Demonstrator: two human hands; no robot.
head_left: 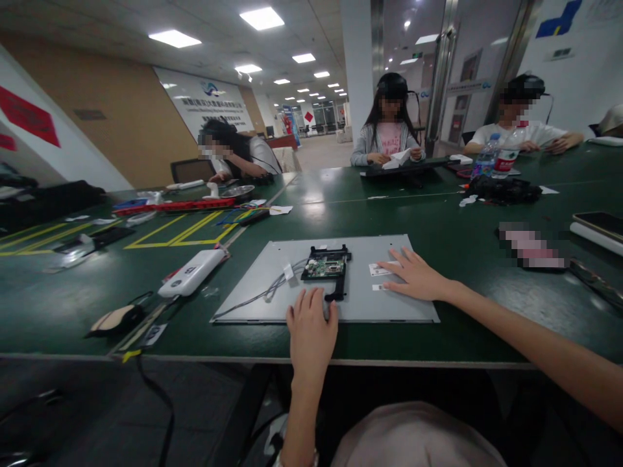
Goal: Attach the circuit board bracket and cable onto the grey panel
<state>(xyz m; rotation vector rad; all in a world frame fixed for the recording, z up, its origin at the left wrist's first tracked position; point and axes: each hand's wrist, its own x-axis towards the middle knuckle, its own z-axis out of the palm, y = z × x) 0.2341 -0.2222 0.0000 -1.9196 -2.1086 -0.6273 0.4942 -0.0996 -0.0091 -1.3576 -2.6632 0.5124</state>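
"Left hand [312, 329] gripping anything?"
"Nah, fingers loosely curled at the gray panel [370, 308]'s six o'clock edge; can't quite tell if they touch. Right hand [417, 277] spread flat at three."
"How'd it handle?"
"Probably stiff, lightish, slick. Grab opposite edges; circuit board [324, 267] looks fragile. One panel at wearer's twelve on the green table [462, 266], one board, two bottles [507, 157] at one."
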